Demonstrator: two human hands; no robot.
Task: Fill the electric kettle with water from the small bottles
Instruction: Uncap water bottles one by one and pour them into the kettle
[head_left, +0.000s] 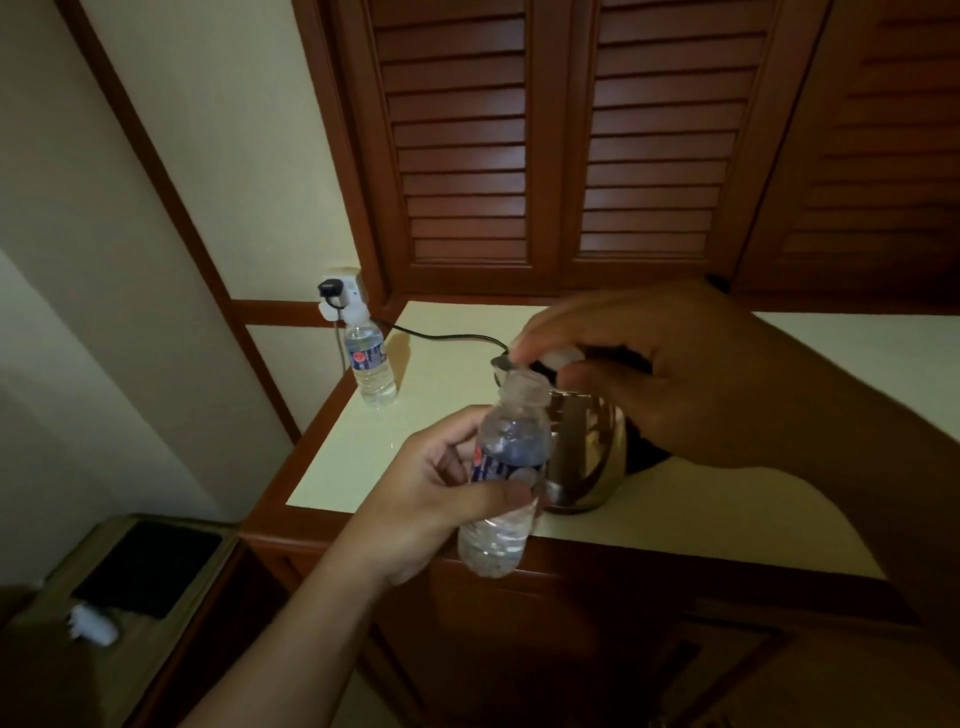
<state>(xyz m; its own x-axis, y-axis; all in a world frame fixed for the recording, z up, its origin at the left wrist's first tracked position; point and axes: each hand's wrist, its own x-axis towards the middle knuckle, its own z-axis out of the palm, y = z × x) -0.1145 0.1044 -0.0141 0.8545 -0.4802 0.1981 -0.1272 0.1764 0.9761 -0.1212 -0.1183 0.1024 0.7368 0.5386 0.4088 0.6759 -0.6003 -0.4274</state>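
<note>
My left hand (436, 493) grips a small clear water bottle (506, 467) with a blue label, tilted slightly right, its neck open. Just above the bottle's mouth, my right hand (675, 374) holds the white cap (563, 358) between thumb and fingers. Behind the bottle stands the shiny steel electric kettle (584, 452) on the pale countertop (415, 436); my right hand hides most of its top and handle. A second small bottle (370, 358), capped and full, stands upright at the counter's far left corner.
A black cord (441, 338) runs from the kettle to a plug in the wall socket (337, 291). Louvred wooden doors (571, 145) rise behind the counter. A bin (140, 571) with a dark opening sits on the floor at lower left.
</note>
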